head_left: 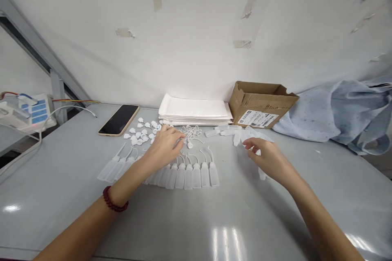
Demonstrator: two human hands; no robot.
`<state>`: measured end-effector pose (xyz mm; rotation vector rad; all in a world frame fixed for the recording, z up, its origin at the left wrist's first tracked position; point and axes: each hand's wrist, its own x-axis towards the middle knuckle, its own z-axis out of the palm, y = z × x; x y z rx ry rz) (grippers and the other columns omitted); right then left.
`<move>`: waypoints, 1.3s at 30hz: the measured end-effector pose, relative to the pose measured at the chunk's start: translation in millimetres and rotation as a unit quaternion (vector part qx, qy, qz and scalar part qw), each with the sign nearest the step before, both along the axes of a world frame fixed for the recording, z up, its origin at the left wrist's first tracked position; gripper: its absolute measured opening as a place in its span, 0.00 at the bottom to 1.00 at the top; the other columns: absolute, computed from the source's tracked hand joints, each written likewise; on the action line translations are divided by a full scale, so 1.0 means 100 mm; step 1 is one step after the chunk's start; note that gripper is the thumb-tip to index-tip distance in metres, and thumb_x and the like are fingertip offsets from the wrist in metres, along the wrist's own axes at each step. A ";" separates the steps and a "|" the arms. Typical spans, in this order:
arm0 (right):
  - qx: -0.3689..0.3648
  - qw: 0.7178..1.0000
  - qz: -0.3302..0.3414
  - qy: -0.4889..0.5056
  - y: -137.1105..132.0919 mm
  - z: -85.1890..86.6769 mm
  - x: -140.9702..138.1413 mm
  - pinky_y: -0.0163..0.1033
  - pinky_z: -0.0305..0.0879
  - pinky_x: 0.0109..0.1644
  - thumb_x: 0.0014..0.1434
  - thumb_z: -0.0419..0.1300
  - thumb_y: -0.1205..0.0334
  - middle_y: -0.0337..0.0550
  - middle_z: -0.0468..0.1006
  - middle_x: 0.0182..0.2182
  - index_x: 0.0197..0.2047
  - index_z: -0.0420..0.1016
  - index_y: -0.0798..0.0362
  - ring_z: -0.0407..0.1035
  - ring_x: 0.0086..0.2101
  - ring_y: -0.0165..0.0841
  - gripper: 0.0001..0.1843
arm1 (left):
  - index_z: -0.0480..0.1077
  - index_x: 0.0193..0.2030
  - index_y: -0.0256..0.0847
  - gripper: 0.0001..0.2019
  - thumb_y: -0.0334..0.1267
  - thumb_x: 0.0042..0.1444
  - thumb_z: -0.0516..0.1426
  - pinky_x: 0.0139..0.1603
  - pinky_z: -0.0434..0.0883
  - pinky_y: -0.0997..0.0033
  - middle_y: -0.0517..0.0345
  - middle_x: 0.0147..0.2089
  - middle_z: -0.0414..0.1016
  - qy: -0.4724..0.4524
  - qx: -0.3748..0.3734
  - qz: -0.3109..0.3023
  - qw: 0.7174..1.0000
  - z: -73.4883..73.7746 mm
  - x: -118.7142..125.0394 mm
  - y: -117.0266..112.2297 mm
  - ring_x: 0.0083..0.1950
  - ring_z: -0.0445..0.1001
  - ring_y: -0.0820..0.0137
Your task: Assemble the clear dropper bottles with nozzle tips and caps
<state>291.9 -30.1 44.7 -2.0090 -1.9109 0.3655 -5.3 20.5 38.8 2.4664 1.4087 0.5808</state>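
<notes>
My left hand (167, 147) reaches over the small white caps (143, 134) and the bundle of thin white tubes (192, 130). Its fingers are bent, with the thumb slightly apart, and I see nothing held. Under that wrist runs a row of translucent squeeze bottles (196, 176) with curved tubes at their tops; the forearm hides part of it. My right hand (269, 159) hovers on the right beside loose translucent bottles (226, 130), its fingers curled and parted from the thumb. More bottles (262, 174) lie partly hidden beneath it.
Behind the tubes rests a stack of white trays (196, 110), next to an open cardboard box (260, 108). A phone (119, 120) lies at the left, near a white cable (45, 124) and a power strip (38, 110). Blue-grey cloth (330, 110) covers the right back of the table.
</notes>
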 end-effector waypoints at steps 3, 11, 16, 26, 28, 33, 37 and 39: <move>-0.020 1.000 0.003 -0.014 -0.03 0.06 0.03 0.39 0.66 0.36 0.50 0.53 0.71 0.45 0.78 0.39 0.40 0.75 0.52 0.73 0.35 0.37 0.15 | 0.74 0.42 0.35 0.15 0.38 0.58 0.48 0.49 0.64 0.54 0.49 0.40 0.74 0.006 -0.002 0.000 1.000 -0.02 0.00 0.01 0.47 0.63 0.56; -0.006 0.999 0.026 -0.032 -0.02 -0.01 0.03 0.38 0.66 0.36 0.49 0.53 0.72 0.45 0.77 0.40 0.40 0.74 0.52 0.73 0.35 0.36 0.16 | 0.74 0.33 0.39 0.11 0.36 0.54 0.50 0.46 0.64 0.55 0.51 0.35 0.72 -0.002 -0.018 0.009 1.000 -0.07 0.04 0.09 0.44 0.63 0.57; 0.049 0.997 0.042 -0.033 0.02 -0.11 -0.04 0.41 0.67 0.40 0.53 0.51 0.71 0.48 0.75 0.42 0.44 0.73 0.53 0.72 0.40 0.39 0.17 | 0.73 0.34 0.41 0.11 0.39 0.56 0.50 0.46 0.66 0.59 0.53 0.38 0.74 -0.047 -0.051 0.020 0.997 0.01 0.00 0.06 0.48 0.65 0.58; 0.145 0.981 0.111 -0.060 0.13 -0.25 0.02 0.49 0.67 0.48 0.56 0.48 0.72 0.50 0.74 0.46 0.46 0.73 0.54 0.67 0.47 0.44 0.19 | 0.72 0.32 0.41 0.11 0.42 0.56 0.50 0.38 0.66 0.67 0.57 0.39 0.77 -0.119 -0.111 0.036 0.986 0.12 -0.07 0.03 0.41 0.72 0.64; 0.152 0.979 0.120 -0.059 0.14 -0.28 0.02 0.49 0.67 0.49 0.56 0.48 0.72 0.50 0.74 0.46 0.46 0.73 0.53 0.68 0.47 0.44 0.18 | 0.72 0.32 0.41 0.11 0.42 0.56 0.50 0.37 0.66 0.68 0.57 0.39 0.77 -0.126 -0.116 0.039 0.985 0.13 -0.06 0.02 0.40 0.72 0.64; 0.160 0.977 0.123 -0.069 0.15 -0.31 0.02 0.49 0.67 0.48 0.57 0.48 0.72 0.49 0.74 0.46 0.47 0.74 0.52 0.68 0.46 0.43 0.18 | 0.71 0.33 0.42 0.11 0.42 0.57 0.51 0.38 0.66 0.67 0.57 0.40 0.77 -0.136 -0.113 0.053 0.983 0.16 -0.06 -0.02 0.41 0.72 0.63; 0.172 0.968 0.129 -0.126 0.19 -0.34 0.06 0.52 0.68 0.46 0.59 0.46 0.73 0.52 0.75 0.47 0.47 0.74 0.53 0.67 0.47 0.46 0.19 | 0.72 0.33 0.42 0.10 0.42 0.57 0.52 0.37 0.66 0.69 0.58 0.37 0.77 -0.173 -0.089 0.077 0.978 0.19 -0.06 -0.04 0.39 0.71 0.65; 0.175 0.964 0.139 -0.146 0.21 -0.37 0.07 0.50 0.68 0.46 0.58 0.45 0.75 0.52 0.75 0.46 0.47 0.74 0.54 0.67 0.46 0.45 0.21 | 0.72 0.32 0.41 0.10 0.42 0.56 0.53 0.38 0.67 0.69 0.58 0.35 0.77 -0.199 -0.085 0.091 0.972 0.21 -0.06 -0.05 0.38 0.72 0.66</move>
